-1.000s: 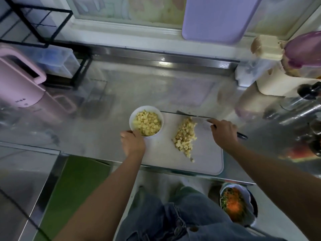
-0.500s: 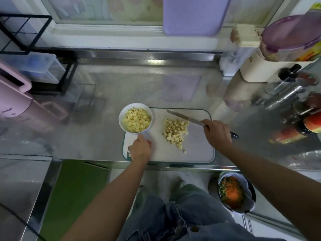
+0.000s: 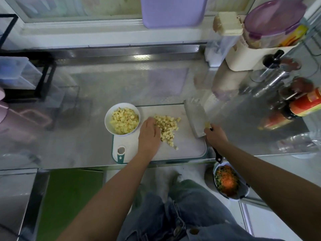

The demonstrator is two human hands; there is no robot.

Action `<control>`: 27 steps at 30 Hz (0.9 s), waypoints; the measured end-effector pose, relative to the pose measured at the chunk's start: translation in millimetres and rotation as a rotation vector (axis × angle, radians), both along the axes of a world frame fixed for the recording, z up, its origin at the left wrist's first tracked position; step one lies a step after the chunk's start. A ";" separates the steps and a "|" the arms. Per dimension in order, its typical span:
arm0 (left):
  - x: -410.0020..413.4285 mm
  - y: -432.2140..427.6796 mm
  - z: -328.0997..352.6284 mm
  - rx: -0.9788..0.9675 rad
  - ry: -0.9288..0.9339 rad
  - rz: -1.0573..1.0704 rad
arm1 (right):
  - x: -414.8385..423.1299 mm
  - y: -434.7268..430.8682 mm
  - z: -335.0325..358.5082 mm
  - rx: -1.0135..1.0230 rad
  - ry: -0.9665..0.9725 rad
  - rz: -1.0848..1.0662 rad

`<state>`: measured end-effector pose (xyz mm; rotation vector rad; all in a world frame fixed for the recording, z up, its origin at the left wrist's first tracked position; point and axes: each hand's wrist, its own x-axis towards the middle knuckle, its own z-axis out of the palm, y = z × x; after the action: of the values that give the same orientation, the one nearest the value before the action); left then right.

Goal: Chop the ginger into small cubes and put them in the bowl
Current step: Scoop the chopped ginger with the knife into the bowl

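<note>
A white bowl [image 3: 107, 121] filled with yellow ginger cubes stands at the far left corner of the white cutting board [image 3: 187, 145]. A pile of ginger cubes [image 3: 167, 126] lies on the board's middle. My left hand [image 3: 149, 134] rests palm down on the pile's left side, fingers touching the cubes. My right hand [image 3: 215, 136] grips the black handle of a cleaver [image 3: 195, 117]. Its wide blade lies almost flat on the board, right of the pile, with bits stuck to it.
The steel counter carries a black wire rack [image 3: 43, 79] at far left, a cream container [image 3: 251, 54] and bottles [image 3: 302, 103] at right. A pink appliance [image 3: 2, 108] is at the left edge. Below the counter edge a bowl of orange and green scraps [image 3: 227, 181] sits by my legs.
My left hand left the bowl's rim and moved right onto the ginger pile. The cleaver turned from edge-down behind the pile to lying flat on the board's right side.
</note>
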<state>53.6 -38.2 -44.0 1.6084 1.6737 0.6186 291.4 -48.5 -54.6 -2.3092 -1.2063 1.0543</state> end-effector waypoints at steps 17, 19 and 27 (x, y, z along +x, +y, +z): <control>25.1 26.7 -13.3 -0.313 -0.393 0.137 | -69.9 16.2 -3.9 -0.112 0.271 0.267; 24.0 28.2 -13.8 -0.326 -0.413 0.147 | -68.7 17.2 -4.4 -0.113 0.293 0.267; 22.2 27.8 -7.4 -0.224 -0.458 0.092 | -59.8 12.6 -0.5 -0.119 0.572 0.011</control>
<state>75.7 -10.4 -51.5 1.1331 1.4207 0.7512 231.6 -35.9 -55.2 -1.8713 -0.9409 1.6764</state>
